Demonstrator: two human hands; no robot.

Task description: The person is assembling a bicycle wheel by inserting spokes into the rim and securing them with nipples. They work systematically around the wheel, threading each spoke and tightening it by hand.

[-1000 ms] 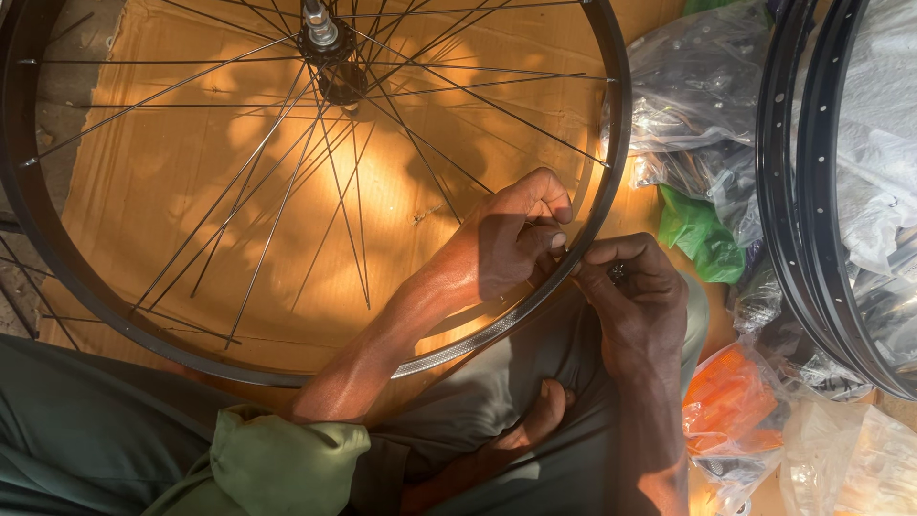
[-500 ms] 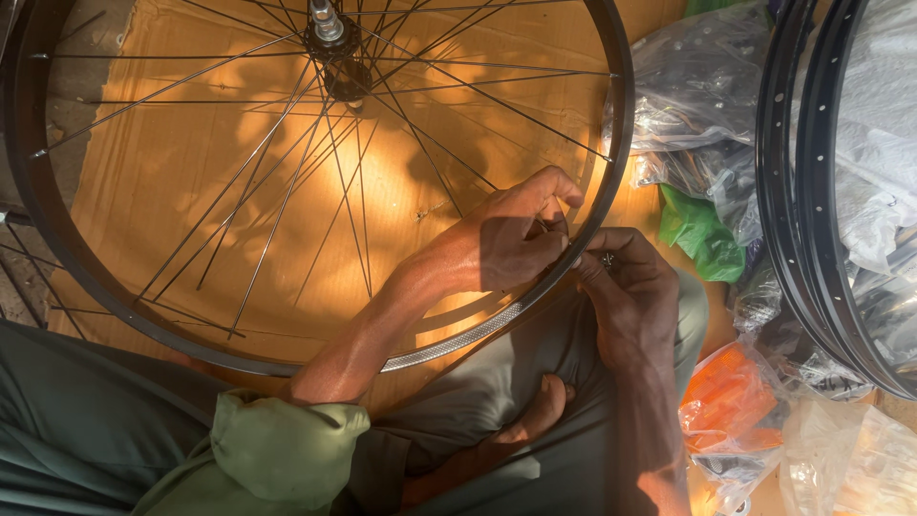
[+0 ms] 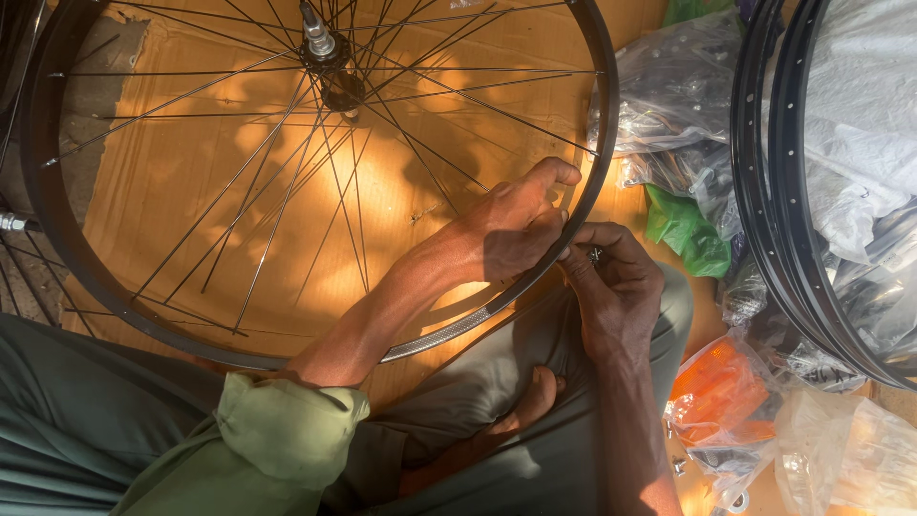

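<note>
- While the bicycle wheel (image 3: 287, 182) lies flat on brown cardboard (image 3: 172, 182) across the person's lap, its black rim (image 3: 592, 143) passes between both hands.
- Left hand (image 3: 511, 229) reaches through the spokes (image 3: 239, 210), fingers curled against the rim's inner side; what it pinches, I cannot tell.
- Right hand (image 3: 616, 287) sits just outside the rim, fingertips pinched shut on a small metal nipple (image 3: 595, 254).
- Spare black rims (image 3: 774, 191) stand at right, beside clear plastic bags (image 3: 669, 86), a green bag (image 3: 688, 229) and orange packets (image 3: 716, 392).
</note>
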